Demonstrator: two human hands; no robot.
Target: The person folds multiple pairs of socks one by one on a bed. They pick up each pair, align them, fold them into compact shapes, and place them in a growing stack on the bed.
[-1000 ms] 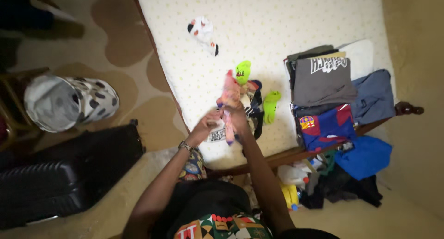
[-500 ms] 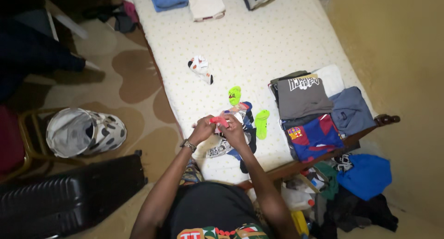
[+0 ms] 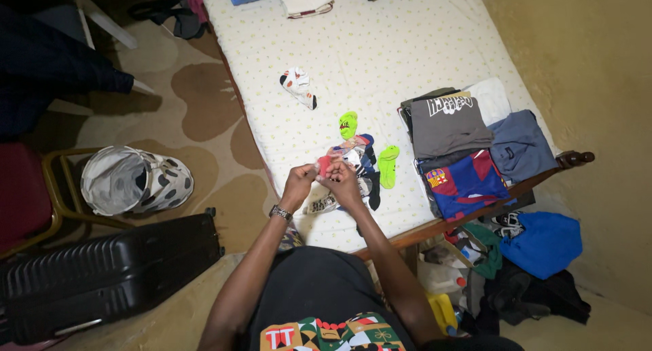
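Both of my hands meet over the near edge of the pale dotted mattress [image 3: 407, 45]: my left hand [image 3: 299, 183] and right hand [image 3: 344, 180] have their fingers curled shut around a small pink-red bundled sock [image 3: 324, 165], held between them. Just beyond lies a loose heap of mixed patterned socks [image 3: 360, 162], with two neon green socks [image 3: 388, 165] beside it and folded shirts [image 3: 450, 123] further right.

A small pink sock [image 3: 324, 165] sits bunched up, pinched between both hands just above the bed. Right beneath it lies a loose pile of socks [image 3: 356, 168], mixed in colour.
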